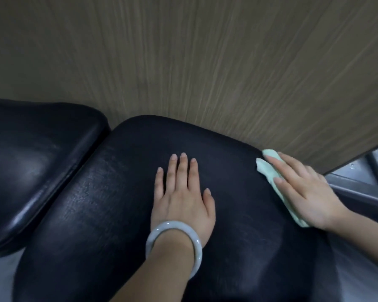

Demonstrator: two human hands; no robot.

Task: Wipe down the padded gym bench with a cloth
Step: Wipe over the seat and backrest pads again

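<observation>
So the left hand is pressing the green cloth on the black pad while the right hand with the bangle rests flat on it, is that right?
Not quite: the bangle is on the left hand, which rests flat on the black pad. The right hand presses the green cloth at the pad's right edge. The head view shows it.

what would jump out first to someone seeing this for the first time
Two hands on a glossy black padded bench fill the view. The left hand lies flat and spread mid-pad, a pale bangle on its wrist. The right hand presses a mint-green cloth against the pad's right edge, beside a wood-grain panel.
</observation>
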